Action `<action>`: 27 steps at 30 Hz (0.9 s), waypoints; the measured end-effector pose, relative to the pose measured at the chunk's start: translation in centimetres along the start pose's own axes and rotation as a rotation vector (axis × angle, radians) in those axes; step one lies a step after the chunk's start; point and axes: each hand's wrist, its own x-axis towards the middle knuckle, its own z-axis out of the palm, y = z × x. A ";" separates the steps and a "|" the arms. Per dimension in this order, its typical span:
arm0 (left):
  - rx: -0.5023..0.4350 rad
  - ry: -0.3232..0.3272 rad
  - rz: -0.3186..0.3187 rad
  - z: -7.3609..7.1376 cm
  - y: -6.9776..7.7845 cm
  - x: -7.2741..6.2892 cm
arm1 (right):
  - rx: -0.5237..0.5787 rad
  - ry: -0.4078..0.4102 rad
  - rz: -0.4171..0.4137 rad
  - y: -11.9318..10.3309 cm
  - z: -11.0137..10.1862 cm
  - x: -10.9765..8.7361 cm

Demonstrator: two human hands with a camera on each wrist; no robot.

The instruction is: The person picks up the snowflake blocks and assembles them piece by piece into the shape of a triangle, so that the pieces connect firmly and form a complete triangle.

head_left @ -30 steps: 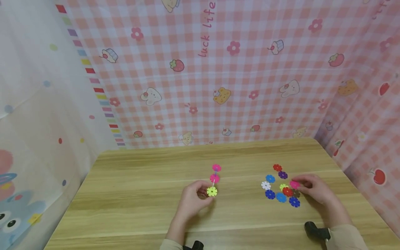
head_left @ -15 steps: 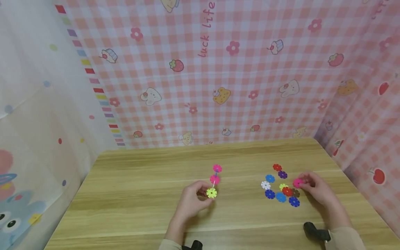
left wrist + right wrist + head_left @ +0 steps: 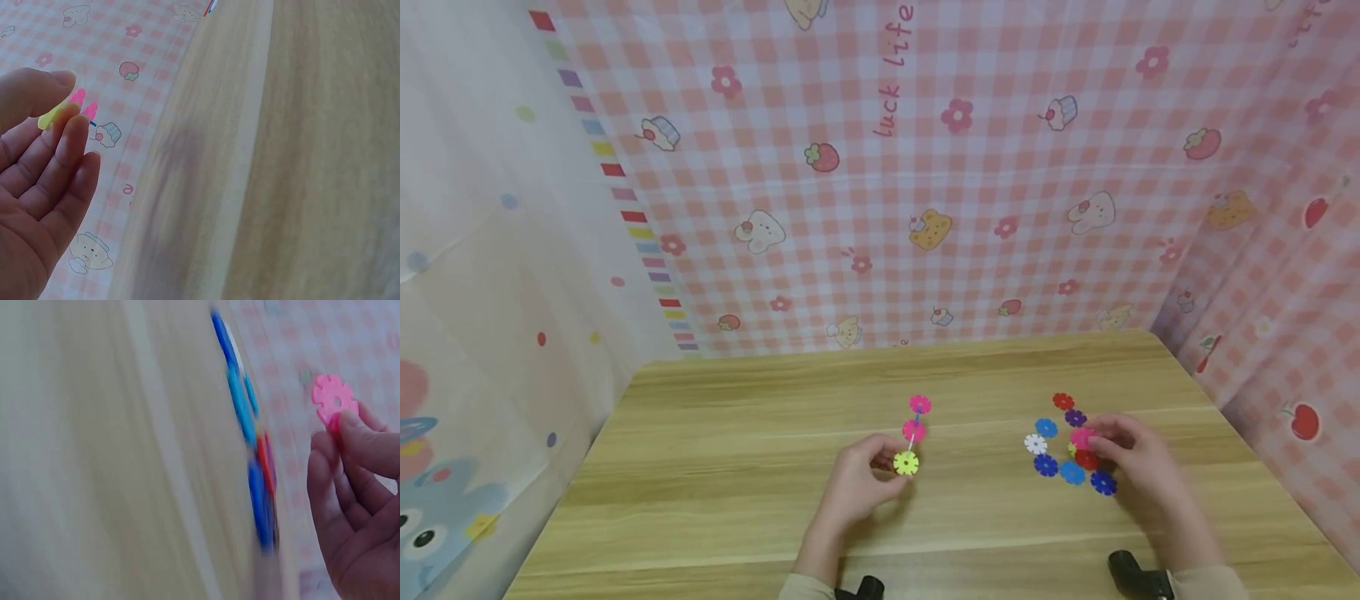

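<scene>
My left hand (image 3: 859, 479) pinches a yellow-green flower disc (image 3: 906, 462) at the near end of a short chain; two pink discs (image 3: 914, 430) stand joined beyond it. The left wrist view shows that yellow-green disc (image 3: 51, 116) between thumb and fingers (image 3: 72, 134). My right hand (image 3: 1131, 462) pinches a loose pink disc (image 3: 1082, 437) just above a pile of coloured discs (image 3: 1071, 472). In the right wrist view the pink disc (image 3: 333, 398) sits at my fingertips (image 3: 350, 428), lifted off the blue and red discs (image 3: 257, 481).
The wooden table (image 3: 737, 500) is enclosed by a pink checked cloth (image 3: 925, 167) at the back and right and a pale dotted sheet (image 3: 497, 292) on the left. White, blue, purple and red discs (image 3: 1063, 401) lie scattered right of centre.
My right hand has lifted the pink disc out of the pile and carried it a little leftward. The left hand and its chain have stayed put.
</scene>
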 end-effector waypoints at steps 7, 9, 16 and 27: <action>0.005 0.003 -0.003 0.1 -0.1 -0.1 | -0.037 -0.073 -0.100 -3.1 5.8 0.5; 0.004 0.004 -0.006 0.1 -0.1 -0.1 | -0.029 -0.107 -0.076 -3.9 7.5 0.6; -0.036 0.009 -0.021 0.3 0.1 -0.1 | 0.025 -0.187 -0.065 -6.3 12.3 0.6; -0.095 0.061 -0.045 0.5 0.3 -0.1 | 0.084 -0.194 -0.109 -8.3 15.5 0.0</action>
